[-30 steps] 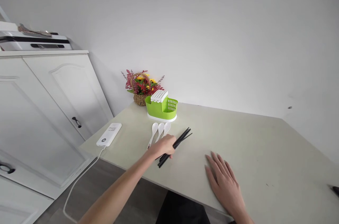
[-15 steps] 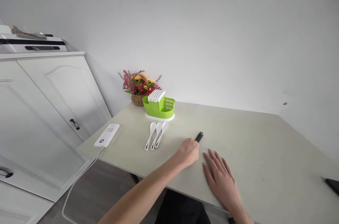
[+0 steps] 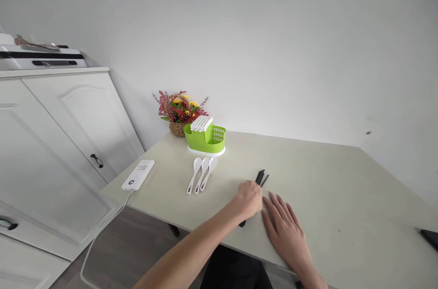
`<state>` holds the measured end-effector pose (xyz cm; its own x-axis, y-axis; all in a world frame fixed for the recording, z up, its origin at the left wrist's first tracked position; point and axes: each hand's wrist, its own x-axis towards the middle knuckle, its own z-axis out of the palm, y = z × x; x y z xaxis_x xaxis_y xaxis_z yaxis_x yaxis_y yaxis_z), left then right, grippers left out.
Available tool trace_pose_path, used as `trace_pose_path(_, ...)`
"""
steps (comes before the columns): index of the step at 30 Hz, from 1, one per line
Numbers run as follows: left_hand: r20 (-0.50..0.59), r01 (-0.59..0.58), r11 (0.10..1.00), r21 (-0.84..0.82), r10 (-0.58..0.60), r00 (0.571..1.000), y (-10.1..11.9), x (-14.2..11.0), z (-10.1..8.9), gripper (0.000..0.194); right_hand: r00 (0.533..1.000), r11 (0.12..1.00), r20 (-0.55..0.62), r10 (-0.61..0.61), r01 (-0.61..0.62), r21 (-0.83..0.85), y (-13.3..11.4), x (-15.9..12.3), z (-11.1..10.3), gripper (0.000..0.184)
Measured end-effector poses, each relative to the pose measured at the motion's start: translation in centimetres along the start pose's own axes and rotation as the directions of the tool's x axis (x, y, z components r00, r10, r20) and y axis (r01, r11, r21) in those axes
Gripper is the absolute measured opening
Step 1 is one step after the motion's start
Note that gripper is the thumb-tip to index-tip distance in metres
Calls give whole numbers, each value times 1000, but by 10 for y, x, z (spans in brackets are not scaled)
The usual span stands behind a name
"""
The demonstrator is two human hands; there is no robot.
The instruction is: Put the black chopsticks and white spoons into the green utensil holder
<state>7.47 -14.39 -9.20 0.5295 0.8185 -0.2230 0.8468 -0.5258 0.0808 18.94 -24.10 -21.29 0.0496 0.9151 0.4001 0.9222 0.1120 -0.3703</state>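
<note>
My left hand (image 3: pixel 250 197) is closed over a bundle of thin black chopsticks (image 3: pixel 260 177) low on the table. Their upper ends fan out a little past the knuckles, and dark lower ends peek out below the wrist; the middle is hidden by the hand. Close beside it, my right hand (image 3: pixel 284 226) lies flat on the tabletop with fingers stretched out, holding nothing. Three white spoons (image 3: pixel 204 170) lie side by side to the left of the hands, bowls pointing away from me. Behind them stands a green cutlery holder (image 3: pixel 207 142) with a white slatted top and white base.
A wicker basket (image 3: pixel 177 129) of artificial flowers stands behind the holder by the wall. A white power bank (image 3: pixel 138 175) with a cable (image 3: pixel 102 227) hanging off the edge lies at left. A dark object (image 3: pixel 430 238) sits at the far right. White cabinets (image 3: pixel 85 134) adjoin the table.
My left hand has shifted slightly right, towards my right hand. More chopstick ends now show above and below it, with one splayed to the right. My right hand stays put.
</note>
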Motion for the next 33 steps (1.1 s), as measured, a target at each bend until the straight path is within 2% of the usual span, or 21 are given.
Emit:
trace_pose_path(5, -51, 39, 999, 21, -38, 998, -2, -20, 2, 29, 1000, 1000, 9, -11, 11, -19, 2, 0, 1, 57)
trace_pose_path(7, -131, 77, 997, 2, -76, 988, -5, -34, 8, 36, 1000, 1000, 19, -10, 10, -27, 2, 0, 2, 58)
trace_pose_path(9, -277, 118, 991, -56, -129, 952, -14, -50, 18, 38, 1000, 999, 23, -7, 8, -38, 2, 0, 3, 59)
trace_pose_path(13, -564, 145, 973, -178, -222, 795, -56, -76, 40, 25, 1000, 999, 18, -14, 15, -43, 3, 0, 2, 60)
trace_pose_path(15, -676, 199, 964, -174, -264, 688, -86, -85, 50, 25, 1000, 999, 22, -14, 15, -39, 2, 0, 1, 60)
trace_pose_path(17, -737, 292, 944, -155, -307, 602, -114, -90, 58, 31, 999, 999, 35, -6, 8, -36, 2, 0, 1, 60)
trace_pose_path(19, -765, 357, 926, -122, -317, 561, -135, -93, 67, 39, 999, 999, 47, 5, -4, -33, 2, 1, 0, 60)
trace_pose_path(22, -759, 415, 905, -99, -338, 556, -152, -91, 77, 53, 999, 1000, 52, 14, -13, -25, 2, 1, 0, 60)
trace_pose_path(26, -709, 491, 861, -132, -428, 560, -157, -83, 77, 63, 998, 1000, 56, 12, -11, -10, 2, 0, 0, 60)
trace_pose_path(33, -580, 536, 844, -15, -444, 683, -158, -61, 52, 44, 998, 1000, 65, 19, -19, -3, 2, 1, -1, 60)
